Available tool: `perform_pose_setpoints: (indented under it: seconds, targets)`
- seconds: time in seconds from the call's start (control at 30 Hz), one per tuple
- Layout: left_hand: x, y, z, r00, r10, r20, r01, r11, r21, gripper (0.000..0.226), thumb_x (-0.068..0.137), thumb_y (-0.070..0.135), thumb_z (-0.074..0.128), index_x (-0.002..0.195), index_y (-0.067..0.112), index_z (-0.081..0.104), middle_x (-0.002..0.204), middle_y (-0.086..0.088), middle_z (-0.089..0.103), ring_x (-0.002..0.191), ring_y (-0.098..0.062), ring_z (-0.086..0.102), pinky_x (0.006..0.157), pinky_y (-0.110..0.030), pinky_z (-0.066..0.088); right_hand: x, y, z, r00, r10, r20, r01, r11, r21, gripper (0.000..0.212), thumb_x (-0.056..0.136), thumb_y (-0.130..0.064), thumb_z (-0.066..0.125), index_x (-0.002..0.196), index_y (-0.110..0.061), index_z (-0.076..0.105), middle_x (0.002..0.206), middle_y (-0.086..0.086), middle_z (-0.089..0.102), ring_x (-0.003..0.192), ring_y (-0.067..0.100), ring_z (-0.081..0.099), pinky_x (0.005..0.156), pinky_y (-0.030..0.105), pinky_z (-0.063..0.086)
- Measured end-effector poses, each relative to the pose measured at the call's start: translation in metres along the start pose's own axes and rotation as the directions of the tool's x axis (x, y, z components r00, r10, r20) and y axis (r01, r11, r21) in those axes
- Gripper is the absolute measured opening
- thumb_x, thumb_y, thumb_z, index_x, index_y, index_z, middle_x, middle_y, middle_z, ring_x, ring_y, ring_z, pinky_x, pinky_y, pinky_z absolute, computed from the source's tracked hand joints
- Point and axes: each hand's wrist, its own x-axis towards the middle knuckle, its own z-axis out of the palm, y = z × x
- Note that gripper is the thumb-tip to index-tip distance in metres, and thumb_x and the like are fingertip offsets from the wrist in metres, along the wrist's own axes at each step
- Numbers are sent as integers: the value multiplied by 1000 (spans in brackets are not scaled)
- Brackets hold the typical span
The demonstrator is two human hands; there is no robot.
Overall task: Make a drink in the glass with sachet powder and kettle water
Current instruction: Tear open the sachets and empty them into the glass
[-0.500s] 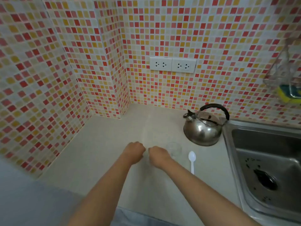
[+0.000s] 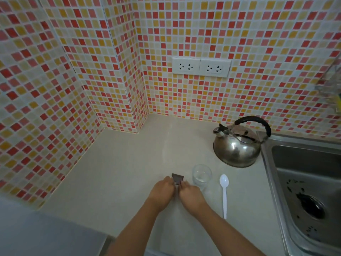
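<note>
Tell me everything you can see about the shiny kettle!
The kettle is a round, squat pot of shiny silver metal with reflections on its belly. A black curved handle arches over the top, and a short capped spout points left. It stands upright on the pale counter, beside the sink, behind the glass and spoon. Neither hand touches it.

A small dark brown sachet (image 2: 177, 178) stands upright at centre. The clear glass (image 2: 201, 175) sits upright just at its 3 o'clock. The steel kettle (image 2: 238, 146), black-handled, stands at the glass's 1 o'clock.
</note>
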Motion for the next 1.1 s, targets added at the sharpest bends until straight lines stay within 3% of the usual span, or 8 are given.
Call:
perform_pose_setpoints:
  seconds: [0.1,0.2,0.3,0.57,0.73,0.9,1.0,1.1]
  targets:
    - [-1,6,-2,1000,-7,9,7,1000,4,25,90,5,40,102,4,62,111,-16,60,104,-31,57,80,-39,44,7,0,2,998,49,-50,-46,997,59,37,16,-23,90,41,-14,65,42,2,57,37,6,55,28,15,33]
    - [0,6,-4,1000,-13,5,13,999,41,27,88,0,41,102,4,63,110,-15,63,104,-29,57,81,-38,46,5,-2,-9,998,57,0,-57,996,65,20,46,-15,84,60,-13,70,61,7,67,51,15,65,43,21,45]
    - [0,2,-10,999,-39,-4,39,996,79,31,91,4,40,108,8,65,111,-14,66,104,-29,60,81,-36,46,7,0,-8,992,123,-15,-118,972,203,27,87,-2,43,105,-6,63,106,17,68,94,31,67,76,38,50]
    - [2,-10,-79,982,-188,29,187,982,25,29,89,5,52,112,5,69,119,-14,64,109,-30,62,89,-34,50,7,-29,-42,951,298,-77,-184,751,634,20,82,-7,47,79,-10,67,88,13,73,82,31,68,60,26,36]
    - [-4,-3,-124,962,-261,81,265,963,-52,23,84,9,59,104,2,69,111,-15,67,100,-30,67,74,-30,48,4,-24,-78,934,341,-110,-168,688,706,26,83,-5,47,87,-12,72,90,11,74,85,31,68,63,28,47]
    - [0,14,-153,951,-284,126,311,877,-365,22,81,20,72,94,2,75,96,-10,77,84,-17,72,84,-28,56,-18,-2,-108,811,543,-219,-199,607,770,24,87,-27,60,108,-17,70,103,4,73,97,26,67,78,31,50]
    - [1,35,-163,962,-266,58,259,827,-500,23,83,21,70,92,1,76,85,-11,74,80,-18,66,80,-30,52,-33,17,-119,690,700,-185,-274,489,828,23,87,-33,62,96,-15,73,93,4,74,88,27,68,71,32,51]
    - [2,62,-163,973,-231,11,178,719,-672,16,81,12,70,84,-3,74,73,-13,67,80,-23,64,83,-32,54,-41,37,-126,713,701,-7,-188,200,961,36,88,-33,60,66,-7,71,75,15,73,71,33,70,66,41,56]
